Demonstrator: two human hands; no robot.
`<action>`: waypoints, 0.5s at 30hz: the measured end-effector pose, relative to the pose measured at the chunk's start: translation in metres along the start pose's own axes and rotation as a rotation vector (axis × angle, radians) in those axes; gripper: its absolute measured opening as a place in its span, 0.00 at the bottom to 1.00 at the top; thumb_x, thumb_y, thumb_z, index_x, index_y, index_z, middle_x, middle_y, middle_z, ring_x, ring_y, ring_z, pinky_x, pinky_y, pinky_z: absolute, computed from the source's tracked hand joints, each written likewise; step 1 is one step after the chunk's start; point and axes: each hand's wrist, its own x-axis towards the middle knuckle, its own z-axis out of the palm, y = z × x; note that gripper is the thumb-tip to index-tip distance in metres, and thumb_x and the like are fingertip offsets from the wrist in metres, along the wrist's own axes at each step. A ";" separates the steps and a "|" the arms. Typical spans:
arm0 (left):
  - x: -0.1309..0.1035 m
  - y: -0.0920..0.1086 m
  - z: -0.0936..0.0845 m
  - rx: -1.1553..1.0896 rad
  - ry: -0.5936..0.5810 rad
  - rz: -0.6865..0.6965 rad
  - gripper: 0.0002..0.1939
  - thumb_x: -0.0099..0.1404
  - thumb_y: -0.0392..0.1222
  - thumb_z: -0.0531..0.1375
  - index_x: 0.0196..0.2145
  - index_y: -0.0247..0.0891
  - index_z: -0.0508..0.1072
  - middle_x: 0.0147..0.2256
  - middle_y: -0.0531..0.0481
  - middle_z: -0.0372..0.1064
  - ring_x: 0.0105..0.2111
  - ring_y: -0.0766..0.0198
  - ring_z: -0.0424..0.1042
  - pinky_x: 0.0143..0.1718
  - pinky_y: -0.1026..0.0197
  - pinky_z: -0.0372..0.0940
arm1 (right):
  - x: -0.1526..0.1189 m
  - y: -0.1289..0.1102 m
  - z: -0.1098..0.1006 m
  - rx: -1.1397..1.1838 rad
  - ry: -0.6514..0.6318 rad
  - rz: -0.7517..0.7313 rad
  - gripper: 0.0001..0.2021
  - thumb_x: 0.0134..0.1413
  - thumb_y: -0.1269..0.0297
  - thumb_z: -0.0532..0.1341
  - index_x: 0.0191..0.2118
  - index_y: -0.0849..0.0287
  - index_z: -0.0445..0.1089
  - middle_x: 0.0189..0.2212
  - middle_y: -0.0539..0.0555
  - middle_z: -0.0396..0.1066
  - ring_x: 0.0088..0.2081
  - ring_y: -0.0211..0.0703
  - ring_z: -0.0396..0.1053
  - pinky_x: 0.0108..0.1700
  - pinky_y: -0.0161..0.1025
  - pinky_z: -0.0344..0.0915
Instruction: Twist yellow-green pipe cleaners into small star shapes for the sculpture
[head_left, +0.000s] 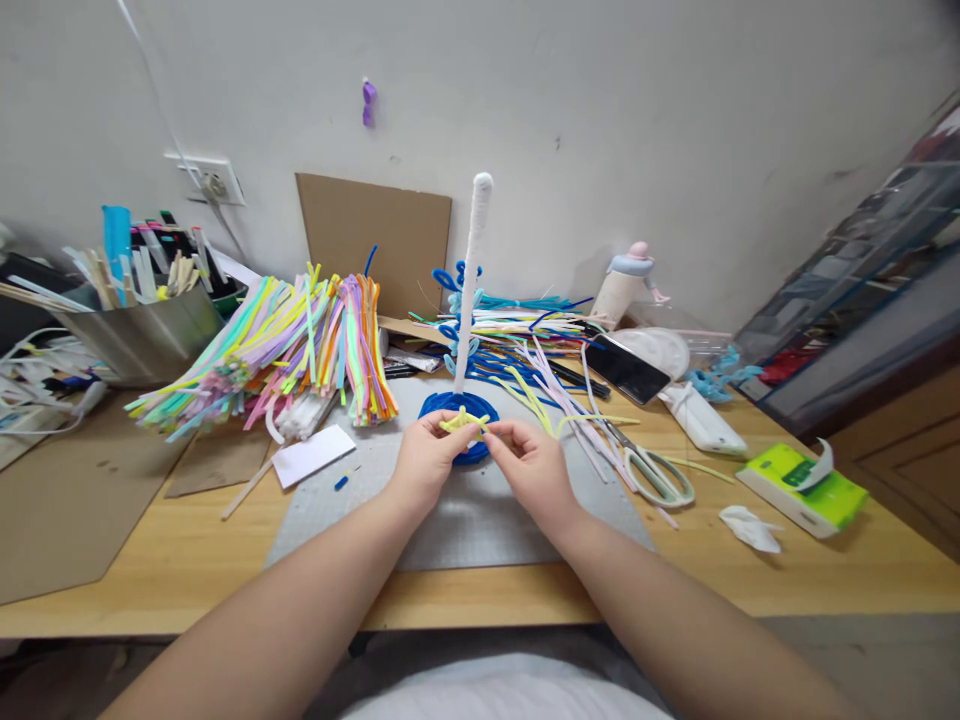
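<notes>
Between my two hands is a small yellow pipe-cleaner shape (466,420) with several short points. My left hand (427,450) pinches its left side, and my right hand (525,460) has thumb and forefinger closed at its right edge. Just behind and below lies a coiled dark blue round base (474,458), partly hidden by the fingers. From it rises an upright fuzzy white stem (474,260), with blue curled loops (448,333) along its left side. Everything stands on a grey cutting mat (465,530).
Bundled colourful pipe cleaners (292,350) and a metal pen holder (146,335) are at left. Loose strands, scissors (660,478), a black phone (627,368), a bottle (624,285) and a green tissue pack (802,488) lie right. Cardboard (375,240) leans on the wall.
</notes>
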 end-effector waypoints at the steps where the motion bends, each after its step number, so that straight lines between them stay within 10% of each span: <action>1: 0.000 0.002 -0.001 0.064 0.019 0.019 0.13 0.45 0.42 0.67 0.27 0.34 0.70 0.25 0.53 0.70 0.23 0.71 0.65 0.27 0.67 0.59 | -0.001 -0.001 -0.003 -0.115 -0.013 -0.056 0.07 0.52 0.62 0.59 0.33 0.59 0.72 0.26 0.52 0.72 0.26 0.39 0.67 0.29 0.35 0.62; 8: 0.000 0.027 -0.016 0.496 -0.330 -0.041 0.10 0.48 0.43 0.65 0.24 0.34 0.71 0.19 0.56 0.63 0.19 0.72 0.59 0.22 0.67 0.52 | 0.005 -0.010 -0.026 -0.335 -0.252 -0.318 0.05 0.54 0.66 0.58 0.33 0.57 0.71 0.28 0.52 0.72 0.28 0.39 0.67 0.31 0.35 0.61; 12: 0.000 0.036 -0.022 0.296 -0.633 -0.243 0.11 0.48 0.43 0.66 0.25 0.33 0.71 0.21 0.54 0.65 0.21 0.71 0.62 0.23 0.67 0.55 | 0.009 -0.011 -0.027 0.051 -0.356 -0.133 0.04 0.50 0.64 0.61 0.30 0.57 0.70 0.26 0.50 0.70 0.27 0.38 0.67 0.29 0.34 0.62; 15: -0.002 0.034 -0.020 0.046 -0.635 -0.308 0.11 0.47 0.40 0.67 0.27 0.33 0.71 0.23 0.53 0.67 0.24 0.70 0.65 0.28 0.66 0.59 | 0.008 -0.011 -0.022 0.247 -0.323 -0.089 0.05 0.48 0.63 0.62 0.31 0.57 0.70 0.23 0.48 0.68 0.25 0.36 0.65 0.27 0.33 0.61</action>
